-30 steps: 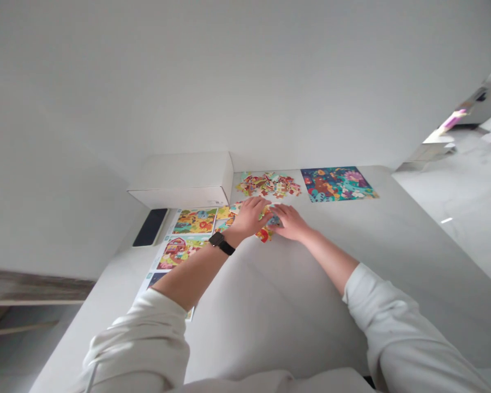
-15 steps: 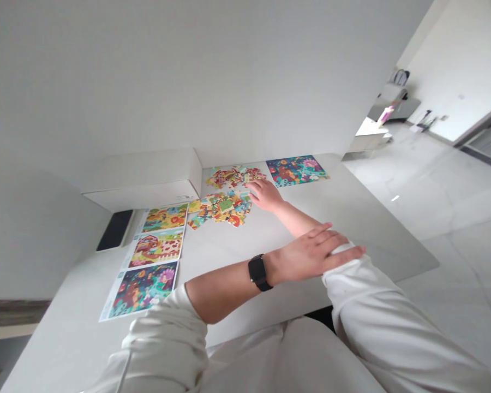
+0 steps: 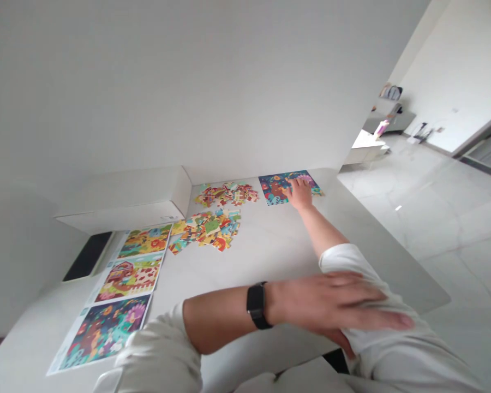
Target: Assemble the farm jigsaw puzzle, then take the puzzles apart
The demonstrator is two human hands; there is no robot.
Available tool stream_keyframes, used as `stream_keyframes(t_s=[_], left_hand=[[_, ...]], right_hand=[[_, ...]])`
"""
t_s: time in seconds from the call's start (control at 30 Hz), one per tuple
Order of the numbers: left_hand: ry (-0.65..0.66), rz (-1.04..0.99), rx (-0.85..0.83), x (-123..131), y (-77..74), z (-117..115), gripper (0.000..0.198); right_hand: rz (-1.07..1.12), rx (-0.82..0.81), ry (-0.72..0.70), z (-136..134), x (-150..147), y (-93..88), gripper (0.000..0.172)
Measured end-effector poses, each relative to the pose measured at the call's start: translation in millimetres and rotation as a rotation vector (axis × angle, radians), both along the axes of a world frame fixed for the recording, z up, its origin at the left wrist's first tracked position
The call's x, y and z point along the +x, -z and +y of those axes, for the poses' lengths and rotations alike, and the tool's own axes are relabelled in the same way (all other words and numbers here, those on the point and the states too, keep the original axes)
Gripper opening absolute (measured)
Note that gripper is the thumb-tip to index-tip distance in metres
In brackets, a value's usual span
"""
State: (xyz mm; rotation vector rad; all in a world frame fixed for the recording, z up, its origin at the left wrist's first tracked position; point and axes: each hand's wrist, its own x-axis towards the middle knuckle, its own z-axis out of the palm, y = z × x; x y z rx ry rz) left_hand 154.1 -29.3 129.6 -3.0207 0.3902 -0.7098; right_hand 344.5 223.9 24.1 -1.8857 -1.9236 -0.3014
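Observation:
My right hand point(image 3: 300, 192) lies on a dark blue jigsaw picture point(image 3: 272, 188) at the back of the table, fingers spread, with nothing visible in it. My left hand point(image 3: 331, 303), with a black watch point(image 3: 257, 304) on its wrist, is laid across my right white sleeve point(image 3: 387, 322). Its fingers are stretched out and slightly blurred. Left of the picture are two heaps of loose jigsaw pieces: a reddish heap point(image 3: 227, 194) near the wall and a yellow-and-green heap point(image 3: 208, 228) closer to me.
Three printed picture sheets, with a farm sheet point(image 3: 131, 278) in the middle, lie in a row at the left. Behind them are a dark phone-like slab point(image 3: 88, 256) and a white box point(image 3: 123, 213) against the wall. The table's right edge borders a marble floor point(image 3: 445, 234).
My right hand has moved right, from beside the loose pieces onto the blue jigsaw picture. My left hand has slid farther up the right sleeve. The view has shifted slightly.

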Motion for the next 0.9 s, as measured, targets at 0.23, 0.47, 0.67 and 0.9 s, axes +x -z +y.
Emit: stream_keyframes(t_s=[0.23,0.47,0.67,0.9], left_hand=[[-0.202,-0.043,0.076,34.9,44.2,105.3,0.064],[-0.105,-0.151,0.094,65.2,52.5,67.9,0.049],[-0.038,-0.159,0.072,62.0,26.8,47.0,0.055],[-0.120,-0.091,0.058,58.3,31.3,42.1,0.056]], right_hand=[[0.035,-0.027,0.090,36.5,7.5,-2.4,0.041],[-0.093,-0.133,0.068,47.8,18.9,22.7,0.047],[-0.119,-0.243,-0.033,54.1,36.0,38.9,0.067],[-0.052,-0.443,0.009,38.9,31.9,47.6,0.072]])
